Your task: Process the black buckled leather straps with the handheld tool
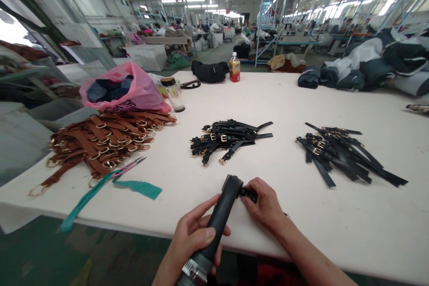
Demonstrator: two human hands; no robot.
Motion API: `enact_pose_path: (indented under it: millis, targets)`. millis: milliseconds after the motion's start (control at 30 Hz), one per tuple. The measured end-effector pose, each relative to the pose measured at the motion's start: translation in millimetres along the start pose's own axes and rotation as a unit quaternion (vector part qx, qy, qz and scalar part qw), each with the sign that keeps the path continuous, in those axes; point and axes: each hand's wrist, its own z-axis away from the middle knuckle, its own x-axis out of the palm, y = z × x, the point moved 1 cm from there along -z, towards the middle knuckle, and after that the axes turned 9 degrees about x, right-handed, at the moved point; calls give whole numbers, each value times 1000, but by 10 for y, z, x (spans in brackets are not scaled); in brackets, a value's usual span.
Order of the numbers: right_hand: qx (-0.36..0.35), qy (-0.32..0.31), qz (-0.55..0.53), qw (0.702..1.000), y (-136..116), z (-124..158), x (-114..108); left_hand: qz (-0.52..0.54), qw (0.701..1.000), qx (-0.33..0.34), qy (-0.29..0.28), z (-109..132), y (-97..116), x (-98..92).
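My left hand (pixel 197 237) is wrapped round a black tube-shaped tool (pixel 219 214), with the thumb on top. A metal clamp (pixel 193 272) circles its lower end, and its flat, angled head points away from me. At that head, my right hand (pixel 263 203) pinches a black strap (pixel 248 194), mostly hidden by the fingers. Beyond my hands lies a pile of black buckled straps (pixel 231 138). Another pile of black straps (pixel 345 152) with gold buckles lies to the right.
Brown straps (pixel 103 140) with metal rings are heaped at the left. Nearby lie scissors (pixel 129 167) with teal cloth strips (pixel 140 188). Behind stand a pink bag (pixel 134 87), a jar (pixel 173 94), a drink bottle (pixel 235 69) and a black bag (pixel 210 72). Dark rolled bundles (pixel 351 76) occupy the far right.
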Motion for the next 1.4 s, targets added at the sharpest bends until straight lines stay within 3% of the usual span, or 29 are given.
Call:
enact_pose_path:
  millis: [233, 600, 733, 833, 933, 1100, 1400]
  targets:
    - [-12, 15, -33, 999, 35, 56, -33, -2, 1000, 27, 13, -191, -15, 17]
    - [-39, 23, -37, 998, 10, 69, 11, 3, 999, 32, 28, 8, -35, -38]
    - [-15, -4, -75, 997, 0, 32, -87, 2, 999, 34, 35, 11, -46, -33]
    - [27, 9, -97, 995, 57, 45, -159, 0, 999, 36, 39, 21, -42, -34]
    - [40, 33, -63, 997, 114, 101, -175, -3, 998, 37, 42, 61, -32, -28]
    - [5, 29, 25, 999, 88, 159, -133, -11, 999, 31, 42, 193, 14, 28]
    - [17, 13, 2, 1000, 48, 155, -169, -32, 996, 31, 79, 271, 145, 40]
